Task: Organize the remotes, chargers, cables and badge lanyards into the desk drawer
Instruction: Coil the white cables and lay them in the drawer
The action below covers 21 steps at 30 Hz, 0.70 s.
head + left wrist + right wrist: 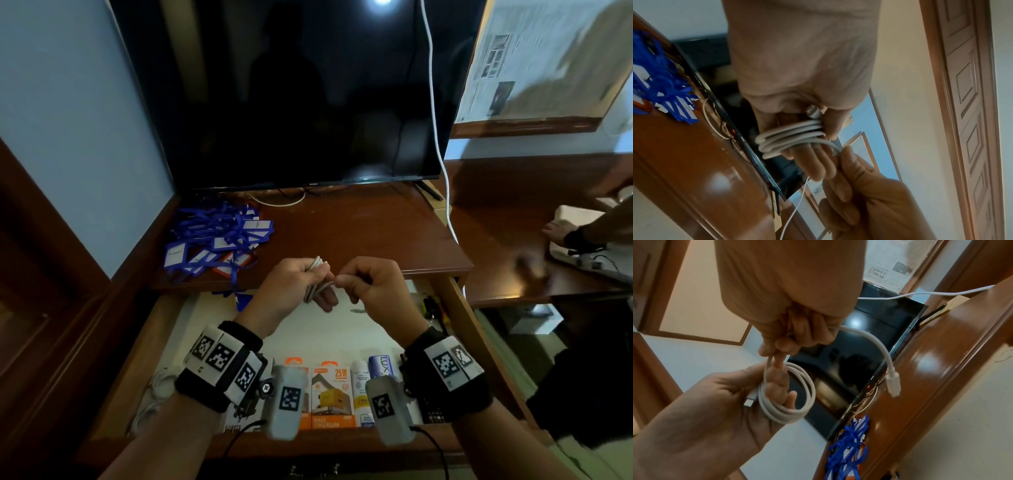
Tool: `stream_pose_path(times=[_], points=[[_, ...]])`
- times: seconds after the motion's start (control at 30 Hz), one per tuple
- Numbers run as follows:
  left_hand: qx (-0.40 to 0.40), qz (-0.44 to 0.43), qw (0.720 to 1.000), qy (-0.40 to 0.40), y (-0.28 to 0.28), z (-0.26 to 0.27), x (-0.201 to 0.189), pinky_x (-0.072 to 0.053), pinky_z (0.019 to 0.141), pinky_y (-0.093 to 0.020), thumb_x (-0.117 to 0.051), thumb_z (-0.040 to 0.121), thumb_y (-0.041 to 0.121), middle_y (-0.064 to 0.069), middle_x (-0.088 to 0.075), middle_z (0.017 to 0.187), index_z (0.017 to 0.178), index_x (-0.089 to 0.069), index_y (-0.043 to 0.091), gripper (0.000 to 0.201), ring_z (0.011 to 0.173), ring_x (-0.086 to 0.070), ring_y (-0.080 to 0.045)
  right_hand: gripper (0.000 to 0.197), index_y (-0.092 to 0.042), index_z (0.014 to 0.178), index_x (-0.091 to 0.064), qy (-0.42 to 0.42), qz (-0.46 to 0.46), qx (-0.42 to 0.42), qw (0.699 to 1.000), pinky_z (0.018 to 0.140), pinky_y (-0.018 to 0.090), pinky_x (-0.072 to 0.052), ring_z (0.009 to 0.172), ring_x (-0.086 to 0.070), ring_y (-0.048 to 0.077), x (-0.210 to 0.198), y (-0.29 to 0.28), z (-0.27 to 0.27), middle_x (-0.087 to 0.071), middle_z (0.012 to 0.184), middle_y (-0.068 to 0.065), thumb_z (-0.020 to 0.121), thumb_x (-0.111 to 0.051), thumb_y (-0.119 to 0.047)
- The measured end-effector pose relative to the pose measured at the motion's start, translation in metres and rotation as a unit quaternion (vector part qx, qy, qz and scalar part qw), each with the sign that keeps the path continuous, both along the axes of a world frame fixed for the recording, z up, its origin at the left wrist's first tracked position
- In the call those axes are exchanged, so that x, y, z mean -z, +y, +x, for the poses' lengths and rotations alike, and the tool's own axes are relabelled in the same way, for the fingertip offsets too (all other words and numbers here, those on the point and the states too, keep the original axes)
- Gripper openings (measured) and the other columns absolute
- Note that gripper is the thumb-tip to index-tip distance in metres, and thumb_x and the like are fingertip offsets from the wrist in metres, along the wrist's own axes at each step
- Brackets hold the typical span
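right wrist view shows the grip best: the left hand [701,404] has its fingers threaded through a white cable coil [789,395] and curled round it, thumb clamping the loops, one plug [749,400] poking out by the palm. the right hand [795,331] pinches the loose tail just above that coil, and the free end with its connector [893,384] droops off to the far side of the right fist. from the head view both hands meet in the air, left hand [291,287] and right hand [370,287] nearly touching, with the coil [317,284] between them, its loops standing roughly upright. straight below the grip lies the open drawer [144,346], its pale liner bare under the hands, while boxed chargers [330,394] stand in a row nearer the person. beyond and to the left of the grip, up on the desk top [376,236], the heap of blue badge lanyards [219,236] waits. i'd judge the tail must go round or through the coil next, so the right hand leads; the drop into the drawer is then short and downward.
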<state>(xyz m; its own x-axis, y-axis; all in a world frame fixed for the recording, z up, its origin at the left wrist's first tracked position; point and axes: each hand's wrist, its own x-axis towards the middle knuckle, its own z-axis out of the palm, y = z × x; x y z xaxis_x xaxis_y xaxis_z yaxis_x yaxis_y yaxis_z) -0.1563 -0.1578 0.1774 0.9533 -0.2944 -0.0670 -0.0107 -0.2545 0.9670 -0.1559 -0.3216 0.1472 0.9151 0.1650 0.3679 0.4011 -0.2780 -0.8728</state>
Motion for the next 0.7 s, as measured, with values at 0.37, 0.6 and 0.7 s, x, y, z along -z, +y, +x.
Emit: stream_pose_path(times=[0.37,0.6,0.7], points=[[0.106,-0.051,0.984,0.130,0.005,0.000,-0.006,-0.033,0.051,-0.027,-0.040,0.100,0.021,-0.004,-0.042,0.051,0.078,-0.056,0.005,0.031,0.044,-0.038,-0.015,0.028,-0.004,0.107,-0.063,0.060,0.066,-0.094,0.992,0.050,0.016,-0.039,0.051,-0.046,0.009,-0.003,-0.003,-0.001,-0.052,0.060,0.005,0.081,-0.072,-0.010],[0.134,-0.068,0.964,0.218,0.003,0.002,-0.004,-0.025,0.053,-0.026,-0.044,0.095,0.034,0.003,-0.037,0.047,0.074,-0.057,0.012,0.033,0.038,-0.033,-0.008,0.017,-0.006,0.089,-0.069,0.111,-0.070,-0.135,0.982,0.047,0.016,-0.034,0.044,-0.045,0.002,-0.010,-0.011,-0.003,-0.056,0.051,-0.008,0.084,-0.072,-0.022],[0.121,-0.068,0.965,0.222,-0.001,0.002,0.004,-0.023,0.047,-0.023,-0.044,0.098,0.031,0.004,-0.035,0.043,0.074,-0.056,0.010,0.035,0.035,-0.029,-0.008,0.015,-0.022,0.072,-0.064,0.129,-0.138,-0.134,0.973,0.048,0.019,-0.037,0.043,-0.048,0.003,-0.012,-0.015,-0.001,-0.059,0.048,-0.007,0.078,-0.076,-0.028]])
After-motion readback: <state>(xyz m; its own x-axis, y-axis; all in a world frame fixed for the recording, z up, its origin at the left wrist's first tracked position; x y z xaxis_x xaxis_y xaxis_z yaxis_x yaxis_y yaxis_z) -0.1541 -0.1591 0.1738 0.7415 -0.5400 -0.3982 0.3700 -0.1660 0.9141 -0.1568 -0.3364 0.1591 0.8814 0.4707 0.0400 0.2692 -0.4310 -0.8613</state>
